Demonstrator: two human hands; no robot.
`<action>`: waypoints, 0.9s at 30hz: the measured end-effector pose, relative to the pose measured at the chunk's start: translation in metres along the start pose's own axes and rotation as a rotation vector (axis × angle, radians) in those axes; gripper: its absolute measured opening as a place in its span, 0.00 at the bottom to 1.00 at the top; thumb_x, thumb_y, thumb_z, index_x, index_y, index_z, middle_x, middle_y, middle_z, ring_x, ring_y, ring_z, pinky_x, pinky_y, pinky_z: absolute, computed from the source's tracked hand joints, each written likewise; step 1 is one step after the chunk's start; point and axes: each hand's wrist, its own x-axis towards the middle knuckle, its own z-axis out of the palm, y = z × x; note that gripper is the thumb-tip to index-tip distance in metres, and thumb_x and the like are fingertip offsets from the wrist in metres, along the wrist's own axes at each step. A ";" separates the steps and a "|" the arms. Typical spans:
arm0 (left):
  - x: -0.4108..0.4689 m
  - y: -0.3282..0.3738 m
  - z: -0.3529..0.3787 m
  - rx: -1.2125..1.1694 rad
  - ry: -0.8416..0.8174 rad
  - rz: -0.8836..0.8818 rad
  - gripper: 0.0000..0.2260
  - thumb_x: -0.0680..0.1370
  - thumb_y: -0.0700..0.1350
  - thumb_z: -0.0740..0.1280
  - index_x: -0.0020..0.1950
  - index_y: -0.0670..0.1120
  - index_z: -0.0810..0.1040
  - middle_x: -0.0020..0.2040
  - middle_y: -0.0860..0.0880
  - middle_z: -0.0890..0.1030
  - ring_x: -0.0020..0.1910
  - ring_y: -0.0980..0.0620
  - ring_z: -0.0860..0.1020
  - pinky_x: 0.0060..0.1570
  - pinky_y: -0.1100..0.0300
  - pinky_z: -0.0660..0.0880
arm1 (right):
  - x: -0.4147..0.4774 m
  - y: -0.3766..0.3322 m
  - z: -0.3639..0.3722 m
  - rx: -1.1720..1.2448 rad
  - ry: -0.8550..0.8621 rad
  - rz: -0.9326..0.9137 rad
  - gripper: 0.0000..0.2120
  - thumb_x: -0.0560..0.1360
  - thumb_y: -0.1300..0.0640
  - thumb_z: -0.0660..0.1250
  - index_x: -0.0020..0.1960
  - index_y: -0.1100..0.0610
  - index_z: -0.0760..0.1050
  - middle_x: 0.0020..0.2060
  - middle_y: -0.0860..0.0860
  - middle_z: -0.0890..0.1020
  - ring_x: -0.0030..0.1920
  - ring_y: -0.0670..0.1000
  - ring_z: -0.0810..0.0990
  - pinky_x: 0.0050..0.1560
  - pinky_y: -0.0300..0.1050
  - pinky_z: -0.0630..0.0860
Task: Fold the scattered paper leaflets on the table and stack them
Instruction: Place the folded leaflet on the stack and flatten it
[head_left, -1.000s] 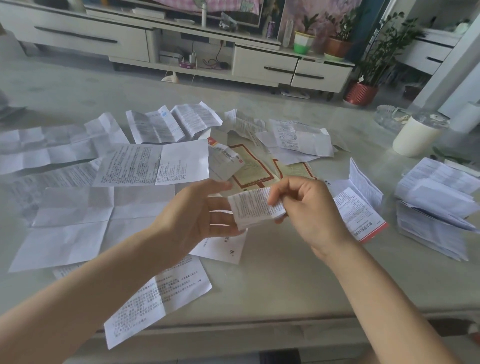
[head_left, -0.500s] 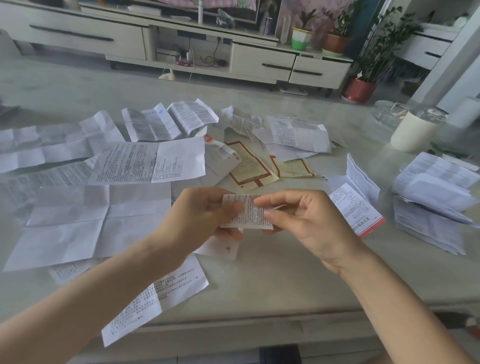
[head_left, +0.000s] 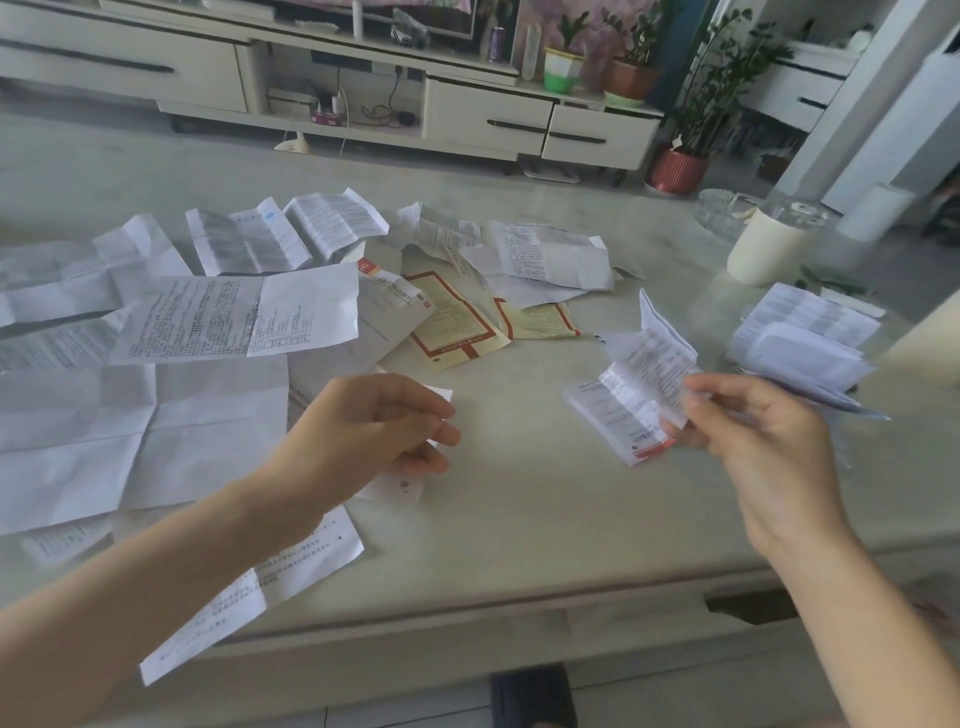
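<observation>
White unfolded paper leaflets (head_left: 140, 431) cover the left half of the pale stone table (head_left: 519, 519). Left hand (head_left: 363, 436) hovers above them, fingers loosely curled, gripping nothing. Right hand (head_left: 753, 431) (blurred) pinches a small folded printed leaflet (head_left: 641, 382) near the white folded-leaflet stack (head_left: 800, 343).

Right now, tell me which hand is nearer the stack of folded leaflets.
Right. The right hand sits just in front of the stack; the left hand is far off to its left.

White canister (head_left: 764, 253), potted plant (head_left: 679, 170) (red pot)
</observation>
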 end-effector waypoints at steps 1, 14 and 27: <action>-0.001 0.000 0.004 0.015 -0.016 0.009 0.09 0.77 0.32 0.63 0.43 0.42 0.80 0.39 0.46 0.85 0.32 0.52 0.81 0.36 0.65 0.79 | -0.002 0.006 -0.003 -0.099 -0.010 0.019 0.10 0.74 0.70 0.65 0.42 0.57 0.77 0.39 0.57 0.79 0.27 0.44 0.80 0.29 0.34 0.76; -0.002 0.007 -0.002 0.041 0.020 0.072 0.10 0.77 0.32 0.60 0.45 0.42 0.80 0.40 0.45 0.85 0.35 0.50 0.83 0.39 0.64 0.80 | -0.002 -0.007 -0.022 -0.426 0.021 -0.048 0.07 0.76 0.61 0.64 0.46 0.54 0.80 0.40 0.47 0.79 0.22 0.37 0.71 0.22 0.27 0.66; 0.008 0.005 -0.014 0.078 0.125 0.162 0.12 0.77 0.31 0.59 0.42 0.44 0.79 0.38 0.47 0.84 0.34 0.53 0.82 0.39 0.64 0.79 | 0.018 -0.017 0.121 -0.708 -0.521 -0.351 0.12 0.77 0.60 0.61 0.59 0.57 0.76 0.53 0.49 0.77 0.54 0.47 0.74 0.47 0.31 0.63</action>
